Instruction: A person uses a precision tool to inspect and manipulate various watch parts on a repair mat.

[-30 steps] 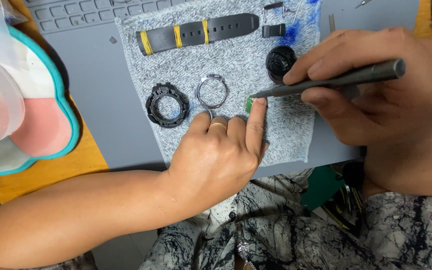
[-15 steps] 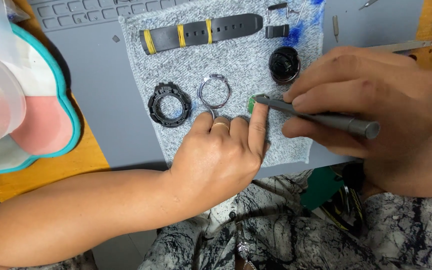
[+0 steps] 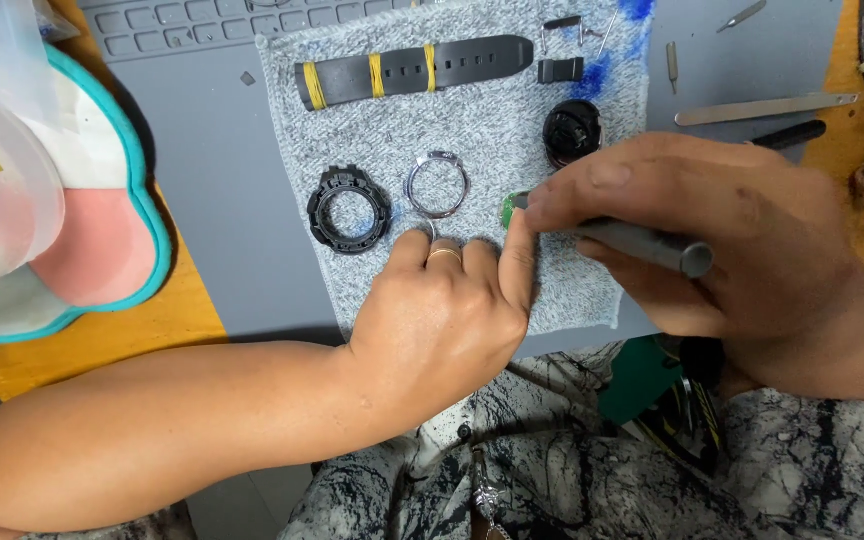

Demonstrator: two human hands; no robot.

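Since the earlier frame, the right hand (image 3: 712,240) has tilted its grey screwdriver (image 3: 642,245) flatter, fingers gripping it, tip on the small green part (image 3: 508,207). That part lies on the grey cloth (image 3: 392,130), right of the metal ring (image 3: 438,184); the left hand (image 3: 442,320), fingers curled, pins it with a fingertip.

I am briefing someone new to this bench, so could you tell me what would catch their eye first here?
Two hands meet mid-frame on a grey cloth: the left hand pins a small green part while the right hand sets a grey tool to it. Behind them lie a black bezel ring, a silver ring and a yellow-banded black strap.
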